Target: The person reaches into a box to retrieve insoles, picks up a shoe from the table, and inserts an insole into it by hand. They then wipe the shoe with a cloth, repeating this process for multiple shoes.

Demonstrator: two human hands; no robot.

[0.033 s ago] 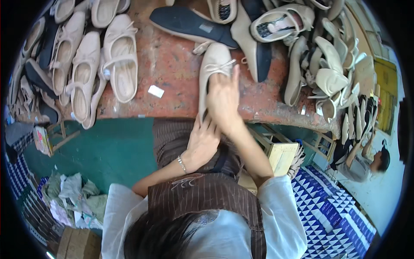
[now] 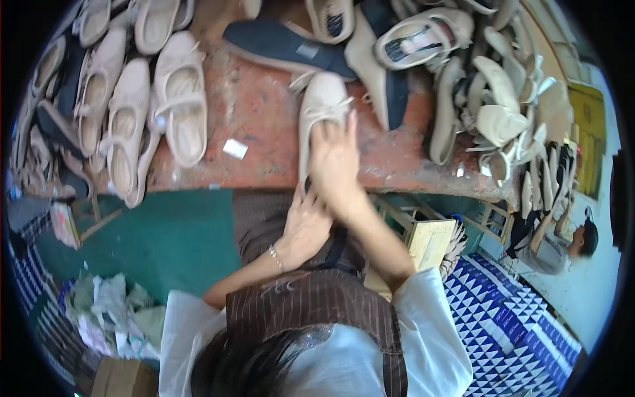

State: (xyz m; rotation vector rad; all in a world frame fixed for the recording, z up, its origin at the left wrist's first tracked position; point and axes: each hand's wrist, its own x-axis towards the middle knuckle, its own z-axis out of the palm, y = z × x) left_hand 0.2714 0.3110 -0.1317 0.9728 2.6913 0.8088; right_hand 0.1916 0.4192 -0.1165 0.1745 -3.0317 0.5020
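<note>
**Operator:** While I look down through the head camera, I see the right hand (image 2: 336,162) laid over the near half of a beige flat shoe (image 2: 322,109) that lies toe-away on the reddish worktable (image 2: 254,109), close to its near edge. The fingers (image 2: 347,132) curl over the shoe's top and clasp it.

**Colleague:** And the left hand?

**Operator:** The left hand (image 2: 305,225) sits just below the table's near edge, touching the right wrist and the heel end of the shoe. I cannot tell whether its fingers grip the heel, since the right hand covers them. A thin bracelet (image 2: 274,257) circles that wrist.

**Colleague:** What lies around it?

**Operator:** To the left, a row of beige strapped shoes (image 2: 178,99) rests sole-down on the table. A small white tag (image 2: 235,148) lies between that row and the held shoe. Far of the shoe, a dark navy slip-on (image 2: 284,47) lies on its side. To the right, a heap of beige shoes (image 2: 503,99) crowds the table end. Near right, blue-and-white patterned boxes (image 2: 509,311) are stacked, and another person (image 2: 562,248) sits beyond them.
</note>
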